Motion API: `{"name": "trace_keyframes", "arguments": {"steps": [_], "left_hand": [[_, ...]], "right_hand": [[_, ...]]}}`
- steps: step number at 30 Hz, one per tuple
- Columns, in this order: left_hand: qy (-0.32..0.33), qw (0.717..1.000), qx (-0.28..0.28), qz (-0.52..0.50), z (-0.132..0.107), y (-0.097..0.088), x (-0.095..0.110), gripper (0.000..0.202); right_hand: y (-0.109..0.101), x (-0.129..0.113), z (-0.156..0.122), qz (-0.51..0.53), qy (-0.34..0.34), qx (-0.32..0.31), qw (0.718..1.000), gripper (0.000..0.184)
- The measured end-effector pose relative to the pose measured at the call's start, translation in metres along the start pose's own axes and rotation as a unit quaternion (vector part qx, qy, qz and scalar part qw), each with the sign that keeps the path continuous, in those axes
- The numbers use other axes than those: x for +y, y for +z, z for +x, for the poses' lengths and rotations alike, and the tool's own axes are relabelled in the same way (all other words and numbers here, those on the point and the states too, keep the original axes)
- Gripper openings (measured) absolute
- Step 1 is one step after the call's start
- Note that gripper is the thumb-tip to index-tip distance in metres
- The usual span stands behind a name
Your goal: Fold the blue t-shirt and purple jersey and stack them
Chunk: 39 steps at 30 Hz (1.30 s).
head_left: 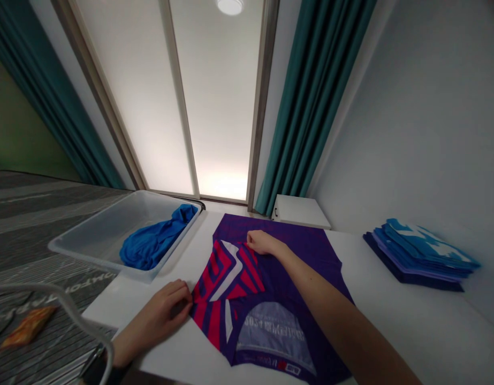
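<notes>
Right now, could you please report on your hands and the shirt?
Left hand at shirt edge, right hand on its stripes. Shirt flat on table. Tub alongside.

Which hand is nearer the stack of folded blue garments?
The right hand, resting on the purple jersey, left of the stack. The left hand is farther, at the jersey's left edge.

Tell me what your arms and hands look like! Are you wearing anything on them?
Both arms are bare, with no sleeves or gloves showing. The left hand has a black strap, maybe a watch, around its wrist. The right hand and right forearm wear nothing that I can see.
</notes>
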<state>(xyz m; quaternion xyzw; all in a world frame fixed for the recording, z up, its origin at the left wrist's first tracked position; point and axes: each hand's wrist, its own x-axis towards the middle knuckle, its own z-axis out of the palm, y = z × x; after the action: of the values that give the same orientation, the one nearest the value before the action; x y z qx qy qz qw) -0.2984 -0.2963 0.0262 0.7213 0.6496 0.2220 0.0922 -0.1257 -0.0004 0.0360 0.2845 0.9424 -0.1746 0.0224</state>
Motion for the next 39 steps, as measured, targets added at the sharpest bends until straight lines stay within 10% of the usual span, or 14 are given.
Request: {"name": "trace_keyframes", "arguments": {"steps": [22, 30, 39], "left_hand": [[-0.046, 0.998, 0.027, -0.039, 0.001, -0.004, -0.004, 0.023], [0.007, 0.996, 0.071, 0.048, 0.069, -0.007, -0.005, 0.034], [0.036, 0.984, -0.008, 0.172, 0.106, 0.039, -0.026, 0.055]], "right_hand": [[-0.002, -0.016, -0.017, -0.035, -0.004, 0.075, 0.997, 0.019], [0.034, -0.073, -0.052, -0.072, -0.12, 0.153, 0.978, 0.042], [0.069, -0.062, -0.053, -0.044, -0.058, 0.128, 0.989, 0.067]]}}
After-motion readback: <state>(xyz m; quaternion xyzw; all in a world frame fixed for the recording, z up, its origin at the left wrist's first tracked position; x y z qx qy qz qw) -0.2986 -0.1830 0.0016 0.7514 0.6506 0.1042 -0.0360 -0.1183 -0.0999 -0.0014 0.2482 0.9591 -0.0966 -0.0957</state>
